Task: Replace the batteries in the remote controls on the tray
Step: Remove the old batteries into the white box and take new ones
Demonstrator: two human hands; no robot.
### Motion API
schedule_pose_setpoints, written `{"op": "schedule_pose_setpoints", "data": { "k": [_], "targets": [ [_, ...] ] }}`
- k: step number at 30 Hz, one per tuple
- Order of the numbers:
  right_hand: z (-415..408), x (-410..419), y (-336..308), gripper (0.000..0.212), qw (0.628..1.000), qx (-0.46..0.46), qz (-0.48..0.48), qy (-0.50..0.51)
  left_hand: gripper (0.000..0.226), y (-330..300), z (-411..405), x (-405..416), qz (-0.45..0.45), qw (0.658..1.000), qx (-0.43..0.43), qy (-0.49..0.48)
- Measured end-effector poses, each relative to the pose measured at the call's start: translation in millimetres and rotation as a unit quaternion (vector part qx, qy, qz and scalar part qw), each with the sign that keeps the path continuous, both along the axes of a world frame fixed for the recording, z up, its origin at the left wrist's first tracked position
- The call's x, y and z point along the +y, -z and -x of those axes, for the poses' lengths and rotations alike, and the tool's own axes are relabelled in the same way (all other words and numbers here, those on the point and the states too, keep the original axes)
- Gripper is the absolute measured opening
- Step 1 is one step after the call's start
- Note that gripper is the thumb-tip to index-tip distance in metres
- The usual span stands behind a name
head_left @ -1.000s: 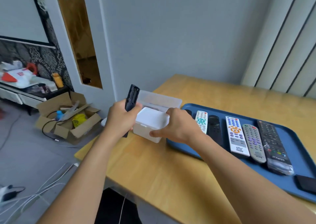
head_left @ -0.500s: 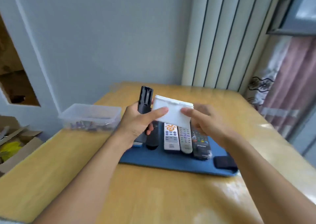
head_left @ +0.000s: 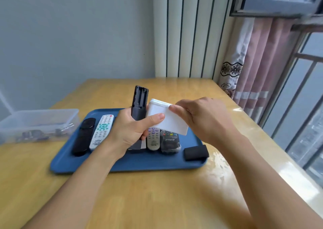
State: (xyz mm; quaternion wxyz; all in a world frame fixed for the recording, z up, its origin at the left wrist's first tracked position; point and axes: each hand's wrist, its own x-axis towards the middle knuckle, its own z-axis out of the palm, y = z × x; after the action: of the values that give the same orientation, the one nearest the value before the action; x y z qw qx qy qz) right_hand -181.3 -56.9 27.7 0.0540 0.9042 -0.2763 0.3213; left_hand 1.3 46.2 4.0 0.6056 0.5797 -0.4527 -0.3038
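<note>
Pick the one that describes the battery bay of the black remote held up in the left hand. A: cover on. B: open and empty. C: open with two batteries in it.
B: the black remote, gripped upright by the left hand, shows an uncovered bay with bare slots.

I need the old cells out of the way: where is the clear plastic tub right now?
In the head view the clear plastic tub sits on the table at far left, beside the blue tray.

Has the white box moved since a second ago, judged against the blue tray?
Yes. The white box was left of the blue tray, beside the clear tub; both hands now hold it up over the tray's remotes.
</note>
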Motion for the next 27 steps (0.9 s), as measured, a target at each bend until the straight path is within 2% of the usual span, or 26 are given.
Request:
{"op": "schedule_pose_setpoints", "data": {
  "k": [7,9,11,12,14,16,18,20,23,25,27],
  "targets": [
    [-8,15,-5,0.065,0.993,0.034,0.102,0.055,0.038,-6,-3,10,-0.017,1.000,-0.001,-0.001],
    [-12,19,-3,0.060,0.991,0.024,0.117,0.056,0.034,-7,-7,11,-0.009,1.000,-0.001,-0.002],
    [-13,20,-1,0.058,0.991,0.018,0.118,0.066,0.018,-10,-9,14,-0.004,1.000,-0.002,0.010],
    [-12,18,-2,0.060,0.991,0.023,0.108,0.078,0.015,-11,-9,15,-0.001,1.000,-0.002,0.019],
    [-4,8,-6,0.059,0.994,0.032,0.052,0.095,0.037,-10,-8,18,-0.002,0.999,-0.015,0.039],
    [5,-4,-7,0.055,0.997,-0.033,-0.025,0.065,0.048,-8,-7,18,0.015,0.998,-0.038,0.054],
    [10,-15,-3,0.053,0.983,-0.142,-0.109,0.047,0.068,-6,-9,17,0.023,0.995,-0.052,0.081],
    [10,-27,3,0.040,0.953,-0.226,-0.184,0.086,0.085,-6,-9,18,0.026,0.990,-0.050,0.133],
    [5,-28,6,0.027,0.890,-0.325,-0.300,0.115,0.094,-5,-5,20,0.033,0.984,-0.045,0.168],
    [4,-21,-3,0.025,0.815,-0.422,-0.396,0.048,0.096,-2,-5,17,0.047,0.988,-0.050,0.139],
    [2,-12,-11,0.024,0.725,-0.426,-0.539,-0.041,0.098,0,-5,14,0.058,0.989,-0.060,0.120]
  ]
}}
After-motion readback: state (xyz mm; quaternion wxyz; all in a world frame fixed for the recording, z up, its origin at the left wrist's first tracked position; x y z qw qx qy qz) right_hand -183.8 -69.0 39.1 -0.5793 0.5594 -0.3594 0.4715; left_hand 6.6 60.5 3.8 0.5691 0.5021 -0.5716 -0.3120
